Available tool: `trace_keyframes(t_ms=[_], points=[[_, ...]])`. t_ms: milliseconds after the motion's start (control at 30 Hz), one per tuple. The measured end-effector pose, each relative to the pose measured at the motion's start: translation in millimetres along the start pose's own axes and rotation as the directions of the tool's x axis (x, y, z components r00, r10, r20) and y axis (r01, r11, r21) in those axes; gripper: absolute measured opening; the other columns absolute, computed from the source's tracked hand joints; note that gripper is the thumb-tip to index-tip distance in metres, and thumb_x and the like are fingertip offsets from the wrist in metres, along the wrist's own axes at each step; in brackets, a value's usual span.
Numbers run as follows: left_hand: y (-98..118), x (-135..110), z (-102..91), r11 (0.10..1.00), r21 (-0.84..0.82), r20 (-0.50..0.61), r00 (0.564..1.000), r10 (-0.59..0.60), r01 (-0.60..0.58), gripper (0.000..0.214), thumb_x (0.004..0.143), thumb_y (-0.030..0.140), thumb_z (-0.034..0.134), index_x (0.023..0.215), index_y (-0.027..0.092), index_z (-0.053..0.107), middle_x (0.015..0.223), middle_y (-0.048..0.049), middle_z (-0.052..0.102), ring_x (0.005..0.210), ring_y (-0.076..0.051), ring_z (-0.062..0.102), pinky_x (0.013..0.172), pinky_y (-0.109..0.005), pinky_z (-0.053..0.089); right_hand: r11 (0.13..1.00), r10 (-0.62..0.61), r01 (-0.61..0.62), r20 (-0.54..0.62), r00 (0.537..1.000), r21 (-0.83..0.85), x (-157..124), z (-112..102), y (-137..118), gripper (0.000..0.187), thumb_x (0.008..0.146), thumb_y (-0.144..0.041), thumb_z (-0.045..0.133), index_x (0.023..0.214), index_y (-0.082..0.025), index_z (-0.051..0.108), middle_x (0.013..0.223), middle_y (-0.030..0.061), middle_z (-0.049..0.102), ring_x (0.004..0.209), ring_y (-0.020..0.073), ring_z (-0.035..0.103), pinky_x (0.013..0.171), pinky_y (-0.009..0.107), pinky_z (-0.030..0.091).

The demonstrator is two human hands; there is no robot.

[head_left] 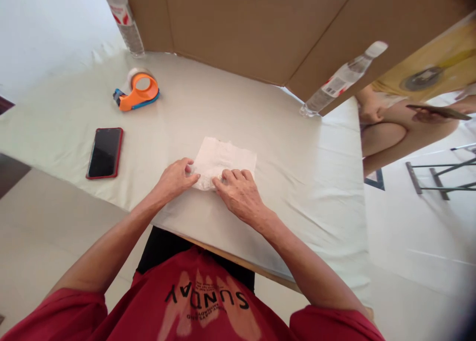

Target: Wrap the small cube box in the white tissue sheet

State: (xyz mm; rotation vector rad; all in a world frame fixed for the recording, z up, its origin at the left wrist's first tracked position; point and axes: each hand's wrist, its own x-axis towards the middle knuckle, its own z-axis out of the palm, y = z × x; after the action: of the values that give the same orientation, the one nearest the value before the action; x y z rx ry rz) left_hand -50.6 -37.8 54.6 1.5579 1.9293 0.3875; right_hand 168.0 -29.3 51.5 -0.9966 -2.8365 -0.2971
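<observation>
Tissue (226,155) lay on tabletop (282,147) at wearer's 12 o'clock — looked light, soft, tearable; best pinched along edges. Left hand (180,176), half-open, touched its 8 o'clock; right hand (240,192) curled over 5 — grip unclear.

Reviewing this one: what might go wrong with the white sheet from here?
The white sheet looks thin, and the left hand and right hand are both at its near side, so pulling them apart might tear it. That side looks crumpled, so any fold there may come out uneven.
</observation>
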Motion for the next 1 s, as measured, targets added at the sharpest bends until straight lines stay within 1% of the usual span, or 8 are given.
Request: trace_keyframes(t_ms=[233,300,367,433,500,633,867,1000], points=[[3,0,-3.3,0.993,0.027,0.023,0.993,-0.115,0.114,0.062,0.08,0.045,0.066,0.129,0.008,0.06,0.087,-0.0072,0.071,0.084,-0.025,0.067,0.077,-0.031,0.046,1.0,-0.019,0.018,-0.005,1.0,-0.01,0,0,2,0.019,0.095,-0.015,0.053,0.108,-0.02,0.065,0.1,0.0095,0.065,0.086,0.0236,0.047,0.079,0.04,0.024],[5,3,-1.0,0.99,-0.002,-0.002,0.99,-0.141,0.141,0.052,0.077,0.046,0.068,0.115,0.01,0.066,0.079,-0.0051,0.068,0.078,-0.023,0.065,0.071,-0.029,0.044,0.999,-0.031,0.031,0.007,1.0,-0.011,1,-2,3,0.019,0.095,-0.015,0.053,0.108,-0.02,0.066,0.1,0.01,0.066,0.086,0.0235,0.047,0.079,0.04,0.024],[7,5,0.7,0.989,-0.047,0.01,0.99,-0.138,0.138,0.035,0.075,0.047,0.068,0.088,0.015,0.068,0.068,-0.0013,0.061,0.068,-0.019,0.059,0.062,-0.027,0.039,0.999,-0.043,0.044,0.013,0.999,-0.015,2,-3,4,0.019,0.096,-0.016,0.051,0.107,-0.02,0.066,0.099,0.0104,0.066,0.085,0.0234,0.047,0.079,0.04,0.024],[7,5,2.0,0.987,-0.115,0.06,0.992,-0.107,0.113,0.031,0.074,0.045,0.068,0.064,0.018,0.058,0.058,0.0028,0.05,0.059,-0.014,0.048,0.056,-0.025,0.032,0.998,-0.056,0.056,0.015,0.998,-0.014,4,-4,5,0.019,0.097,-0.017,0.05,0.105,-0.02,0.067,0.098,0.0106,0.065,0.084,0.0234,0.047,0.078,0.04,0.023],[8,4,3.5,0.979,-0.187,0.076,0.995,-0.065,0.078,0.035,0.073,0.039,0.067,0.054,0.019,0.046,0.052,0.0055,0.04,0.054,-0.01,0.038,0.052,-0.024,0.027,0.998,-0.066,0.066,0.019,0.998,-0.004,5,-4,6,0.018,0.097,-0.017,0.049,0.102,-0.02,0.067,0.097,0.0107,0.065,0.084,0.0232,0.047,0.077,0.04,0.022],[16,1,9.9,0.957,-0.29,-0.011,1.0,-0.028,0.023,0.03,0.07,0.026,0.065,0.053,0.019,0.041,0.051,0.0069,0.038,0.052,-0.008,0.036,0.049,-0.021,0.027,0.997,-0.069,0.069,0.022,0.997,0.019,7,-2,7,0.019,0.096,-0.015,0.049,0.095,-0.019,0.067,0.093,0.0106,0.063,0.083,0.023,0.046,0.077,0.04,0.021],[29,2,22.5,0.706,-0.683,0.138,0.982,-0.129,0.189,0.012,0.068,0.02,0.062,0.068,0.019,0.05,0.057,0.0042,0.056,0.05,-0.011,0.054,0.043,-0.019,0.045,0.997,-0.068,0.067,0.018,0.998,0.036,7,1,6,0.019,0.095,-0.012,0.048,0.091,-0.019,0.066,0.09,0.0102,0.062,0.084,0.0231,0.045,0.076,0.039,0.021],[33,3,23.2,0.679,-0.711,0.117,0.983,-0.141,0.182,0.016,0.071,0.025,0.063,0.064,0.019,0.05,0.054,0.0049,0.053,0.046,-0.009,0.051,0.04,-0.018,0.044,0.996,-0.07,0.069,0.017,0.997,0.048,7,1,6,0.016,0.095,-0.014,0.049,0.094,-0.018,0.065,0.091,0.0104,0.062,0.085,0.0235,0.046,0.077,0.039,0.021]])
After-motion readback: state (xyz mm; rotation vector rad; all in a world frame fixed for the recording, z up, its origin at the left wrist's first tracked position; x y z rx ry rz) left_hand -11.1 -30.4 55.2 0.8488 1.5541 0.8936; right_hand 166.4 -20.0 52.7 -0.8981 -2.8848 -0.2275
